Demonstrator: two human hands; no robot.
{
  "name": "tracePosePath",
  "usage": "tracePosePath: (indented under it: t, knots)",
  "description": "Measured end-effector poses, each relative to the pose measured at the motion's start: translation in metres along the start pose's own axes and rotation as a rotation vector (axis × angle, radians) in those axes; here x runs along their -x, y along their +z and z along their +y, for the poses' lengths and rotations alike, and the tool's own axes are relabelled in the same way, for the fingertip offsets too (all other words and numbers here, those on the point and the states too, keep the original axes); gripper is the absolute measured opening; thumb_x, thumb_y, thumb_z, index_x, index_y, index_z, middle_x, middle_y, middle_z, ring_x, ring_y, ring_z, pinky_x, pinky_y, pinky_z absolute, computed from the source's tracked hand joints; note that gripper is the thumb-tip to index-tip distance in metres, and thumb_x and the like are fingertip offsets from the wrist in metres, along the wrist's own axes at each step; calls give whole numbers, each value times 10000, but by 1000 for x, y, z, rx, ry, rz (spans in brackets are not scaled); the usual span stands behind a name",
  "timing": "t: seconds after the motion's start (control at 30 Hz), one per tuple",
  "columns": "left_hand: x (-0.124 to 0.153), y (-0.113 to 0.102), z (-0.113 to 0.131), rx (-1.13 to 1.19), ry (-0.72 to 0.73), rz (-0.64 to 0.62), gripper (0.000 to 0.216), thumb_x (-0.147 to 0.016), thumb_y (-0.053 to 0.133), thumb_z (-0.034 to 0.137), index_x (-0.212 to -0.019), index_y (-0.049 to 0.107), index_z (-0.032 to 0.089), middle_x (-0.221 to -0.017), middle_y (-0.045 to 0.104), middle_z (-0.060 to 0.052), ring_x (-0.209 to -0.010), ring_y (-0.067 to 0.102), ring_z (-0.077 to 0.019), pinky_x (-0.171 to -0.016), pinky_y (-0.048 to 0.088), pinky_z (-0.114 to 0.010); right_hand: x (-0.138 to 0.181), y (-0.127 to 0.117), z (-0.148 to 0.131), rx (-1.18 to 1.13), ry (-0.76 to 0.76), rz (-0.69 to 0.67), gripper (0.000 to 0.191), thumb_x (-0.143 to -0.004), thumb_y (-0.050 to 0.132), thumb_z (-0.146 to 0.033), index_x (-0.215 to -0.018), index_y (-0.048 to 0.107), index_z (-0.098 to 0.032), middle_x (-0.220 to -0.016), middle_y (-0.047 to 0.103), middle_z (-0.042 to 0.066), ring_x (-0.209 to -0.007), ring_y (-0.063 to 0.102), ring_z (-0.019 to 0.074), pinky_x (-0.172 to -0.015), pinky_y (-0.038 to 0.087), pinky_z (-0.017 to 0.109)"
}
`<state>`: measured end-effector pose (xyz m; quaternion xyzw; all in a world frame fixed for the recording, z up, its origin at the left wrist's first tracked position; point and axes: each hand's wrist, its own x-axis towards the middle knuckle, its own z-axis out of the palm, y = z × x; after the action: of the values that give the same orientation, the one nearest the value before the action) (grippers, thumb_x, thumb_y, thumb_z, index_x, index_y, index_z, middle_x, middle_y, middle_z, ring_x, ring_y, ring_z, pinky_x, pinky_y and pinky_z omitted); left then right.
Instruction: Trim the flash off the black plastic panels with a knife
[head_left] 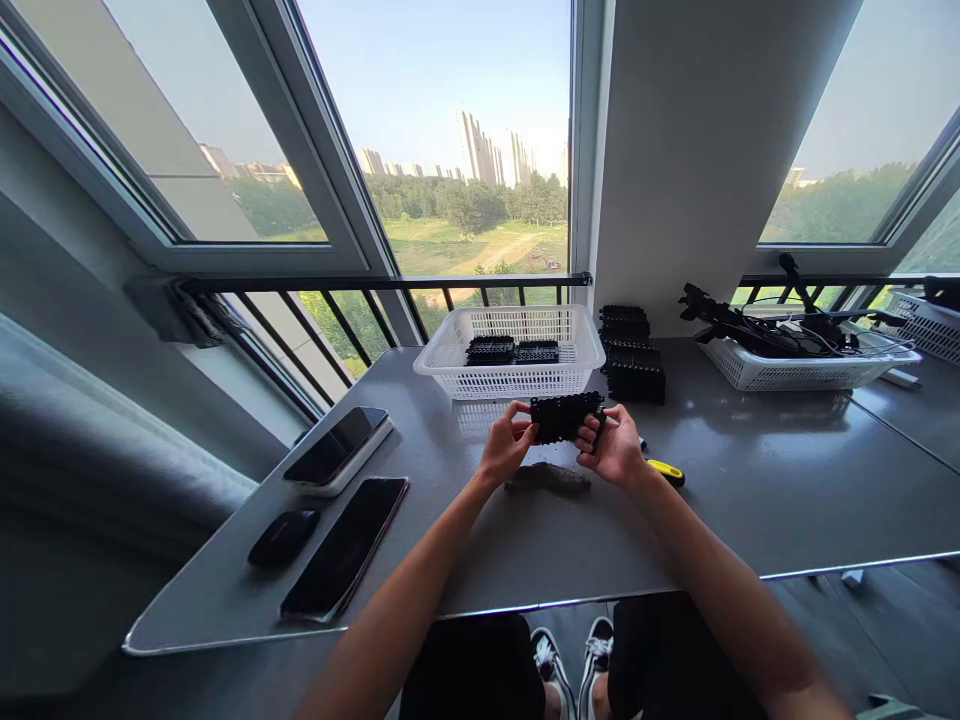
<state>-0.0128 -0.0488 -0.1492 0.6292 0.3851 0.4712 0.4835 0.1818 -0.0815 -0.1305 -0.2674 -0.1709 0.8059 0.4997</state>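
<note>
A black, flat plastic piece with toothed long edges (564, 418) is held up above the table between my two hands. My left hand (510, 438) pinches its left end between thumb and fingers. Around its right end curl the fingers of my right hand (609, 446). Below the piece, a dark grey crumpled cloth-like thing (549, 479) lies on the table. A tool with a yellow and black handle (666, 473) rests just right of my right hand, partly hidden by it. Similar black pieces (513, 351) lie in the white basket (517, 383) beyond my hands.
Stacks of black toothed pieces (634, 370) stand right of the basket. Another white basket (810, 372) with black devices and cables is farther right. Two phones (346, 548) (339, 447), one on a white box, and a black mouse-like object (283, 538) lie at left on the grey table (750, 490).
</note>
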Motion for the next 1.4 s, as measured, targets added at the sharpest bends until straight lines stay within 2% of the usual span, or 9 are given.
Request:
tracePosePath:
  t: [0.33,0.7,0.83,0.9,0.97,1.1,1.17,1.27,1.4]
  knots:
    - [-1,2,-7,-56,40,-2,308,-774,643,396,-927,450,211,-651,681,22,-663,701,-194,-671,576,-337,-1,4,8,39,36,-12,201,-730,382,-392,-633,325,-225,-539,333,-34,-472,294,116,-410,177,217]
    - [6,11,-5,-194,71,-52,186,-806,565,289,-943,467,210,-732,725,-5,-673,697,-170,-594,503,-235,-6,11,31,187,158,-97,217,-739,378,-406,-636,365,-215,-555,329,-40,-473,280,104,-415,178,204]
    - [7,12,-5,-256,82,-32,193,-803,584,313,-935,490,207,-718,727,-2,-631,687,-163,-555,479,-218,-4,15,33,237,191,-150,260,-760,403,-443,-656,410,-205,-578,351,-40,-483,300,98,-420,195,196]
    - [6,12,-5,-195,61,-14,240,-791,613,348,-936,489,204,-711,723,-8,-637,692,-173,-570,501,-235,-4,17,34,340,117,-134,313,-761,436,-502,-670,430,-202,-599,377,-36,-492,321,96,-422,218,198]
    - [4,11,-6,-68,15,20,308,-765,650,381,-940,472,200,-734,719,-19,-655,700,-187,-611,542,-280,-4,17,36,468,-30,-57,341,-734,507,-529,-670,430,-203,-610,386,-38,-496,326,91,-419,219,198]
    - [-3,8,-8,203,-74,156,433,-689,727,368,-948,420,206,-825,697,-15,-670,697,-187,-656,588,-370,-8,13,39,554,-310,151,357,-662,671,-428,-676,383,-217,-599,326,-74,-494,259,67,-412,184,184]
    - [-4,6,-8,317,-107,190,495,-662,746,321,-997,396,218,-862,684,-1,-690,695,-178,-694,592,-387,-11,10,40,567,-420,241,377,-646,710,-391,-696,376,-222,-615,322,-80,-509,259,68,-415,214,181]
    - [-3,6,-8,416,-153,164,649,-632,759,248,-1119,330,253,-872,674,21,-724,700,-179,-746,590,-391,-15,7,43,640,-574,322,373,-652,722,-400,-742,404,-228,-682,392,-65,-562,361,86,-436,316,194]
    - [0,10,-9,405,-179,99,767,-568,816,214,-1162,333,252,-805,674,24,-704,699,-184,-719,592,-353,-18,3,46,709,-684,328,356,-676,713,-418,-777,425,-234,-759,432,-43,-628,459,116,-496,428,235]
